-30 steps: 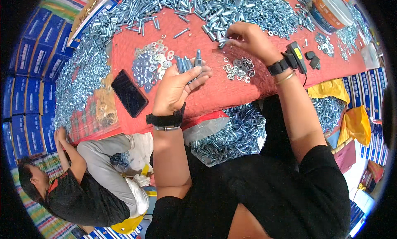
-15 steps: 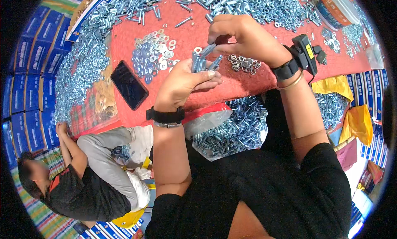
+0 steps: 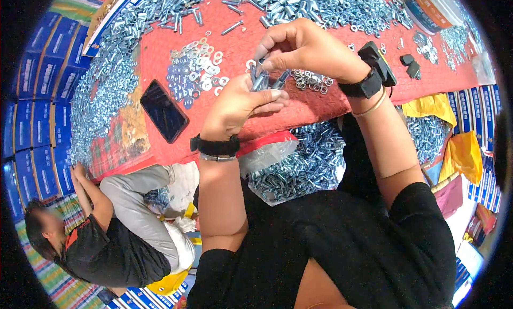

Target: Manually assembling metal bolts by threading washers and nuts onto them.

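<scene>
My left hand [image 3: 233,107] is closed around several silver sleeve anchor bolts [image 3: 261,82], which stick up between its thumb and fingers. Over that bunch, my right hand [image 3: 310,51] pinches one anchor bolt by thumb and fingers, its tip partly hidden by the hand. Left of my hands, flat washers [image 3: 206,67] lie spread on the red cloth [image 3: 224,42]. A small heap of ring-shaped pieces [image 3: 313,82] sits just below my right hand.
Loose bolts and sleeves [image 3: 299,4] cover the far side. A black phone [image 3: 164,111] lies at the left. Below the table edge is a bag of metal parts [image 3: 304,165]. A white tub [image 3: 433,10] stands far right. Another person [image 3: 112,245] sits at the left.
My right hand has moved slightly left and down, bringing the pinched anchor bolt into the bunch in my left hand. The left hand stays almost in place.
</scene>
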Demonstrator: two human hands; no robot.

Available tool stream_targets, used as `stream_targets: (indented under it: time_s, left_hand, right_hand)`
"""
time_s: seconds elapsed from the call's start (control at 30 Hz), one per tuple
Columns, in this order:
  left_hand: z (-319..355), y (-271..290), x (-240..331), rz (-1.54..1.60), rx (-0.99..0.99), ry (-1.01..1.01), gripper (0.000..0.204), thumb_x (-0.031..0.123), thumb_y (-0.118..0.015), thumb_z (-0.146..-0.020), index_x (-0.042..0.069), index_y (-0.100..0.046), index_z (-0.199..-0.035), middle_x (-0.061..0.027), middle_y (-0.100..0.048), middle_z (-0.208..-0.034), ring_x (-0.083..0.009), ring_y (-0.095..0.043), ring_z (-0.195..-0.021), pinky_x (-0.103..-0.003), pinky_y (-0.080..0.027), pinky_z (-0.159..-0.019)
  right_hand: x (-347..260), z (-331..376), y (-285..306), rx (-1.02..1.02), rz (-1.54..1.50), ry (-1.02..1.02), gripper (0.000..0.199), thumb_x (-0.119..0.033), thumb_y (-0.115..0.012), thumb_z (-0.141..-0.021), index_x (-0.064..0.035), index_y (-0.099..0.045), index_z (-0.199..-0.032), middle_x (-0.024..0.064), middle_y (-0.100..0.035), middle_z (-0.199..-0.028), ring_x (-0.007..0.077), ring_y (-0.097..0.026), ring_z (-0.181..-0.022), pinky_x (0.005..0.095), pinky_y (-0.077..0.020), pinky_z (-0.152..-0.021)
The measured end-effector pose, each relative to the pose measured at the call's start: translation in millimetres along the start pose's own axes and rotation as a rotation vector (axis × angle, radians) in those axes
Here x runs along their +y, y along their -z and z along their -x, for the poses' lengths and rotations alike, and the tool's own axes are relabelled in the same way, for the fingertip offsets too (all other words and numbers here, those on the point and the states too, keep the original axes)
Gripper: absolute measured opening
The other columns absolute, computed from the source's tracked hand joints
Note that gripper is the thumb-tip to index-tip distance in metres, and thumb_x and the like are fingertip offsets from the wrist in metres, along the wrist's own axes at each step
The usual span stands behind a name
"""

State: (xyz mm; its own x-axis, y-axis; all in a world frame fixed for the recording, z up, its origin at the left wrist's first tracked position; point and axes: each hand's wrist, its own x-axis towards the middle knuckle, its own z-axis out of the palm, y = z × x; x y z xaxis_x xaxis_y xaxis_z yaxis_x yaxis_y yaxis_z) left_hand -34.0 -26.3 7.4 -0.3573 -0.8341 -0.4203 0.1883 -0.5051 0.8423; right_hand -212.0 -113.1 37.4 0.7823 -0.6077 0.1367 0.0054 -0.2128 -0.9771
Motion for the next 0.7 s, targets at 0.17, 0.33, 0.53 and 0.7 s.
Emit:
stream_targets:
  time_s: [0.17, 0.33, 0.53, 0.7]
  left_hand:
    - [-3, -3, 0, 0.008, -0.008, -0.007, 0.029, 0.004, -0.06, -0.086, -0.007, -0.05, -0.11, -0.0165, -0.063, -0.097, -0.0237, -0.066, -0.088, -0.03, -0.057, -0.08]
    - [-3, -5, 0, 0.052, -0.018, -0.049, 0.028, 0.002, -0.06, -0.085, -0.007, -0.051, -0.11, -0.016, -0.063, -0.098, -0.0249, -0.066, -0.089, -0.03, -0.057, -0.079]
    - [-4, -6, 3, 0.093, -0.014, -0.091, 0.026, -0.003, -0.059, -0.083, -0.004, -0.051, -0.108, -0.0077, -0.06, -0.091, -0.0236, -0.067, -0.085, -0.028, -0.057, -0.076]
    - [-3, -9, -2, 0.127, 0.018, -0.039, 0.031, 0.001, -0.058, -0.085, -0.007, -0.05, -0.113, -0.016, -0.063, -0.098, -0.0282, -0.066, -0.089, -0.031, -0.058, -0.077]
  right_hand:
    - [-5, 1, 0, -0.016, -0.084, -0.122, 0.019, -0.009, -0.063, -0.085, 0.0036, -0.063, -0.099, 0.0042, -0.066, -0.086, 0.0087, -0.061, -0.079, 0.0238, -0.0495, -0.071]
    - [2, 0, -2, -0.042, -0.019, -0.114, 0.017, -0.008, -0.062, -0.083, 0.0032, -0.064, -0.096, 0.0036, -0.066, -0.085, 0.0089, -0.06, -0.076, 0.0229, -0.0484, -0.069]
    - [1, 1, -6, 0.074, 0.41, 0.087, 0.013, -0.005, -0.071, -0.07, -0.0015, -0.068, -0.082, 0.0062, -0.058, -0.076, 0.0151, -0.058, -0.066, 0.0269, -0.046, -0.061]
    - [6, -1, -12, 0.094, 0.583, 0.252, 0.013, -0.005, -0.07, -0.066, -0.0035, -0.067, -0.079, 0.0074, -0.055, -0.072, 0.0214, -0.058, -0.064, 0.0312, -0.0465, -0.059]
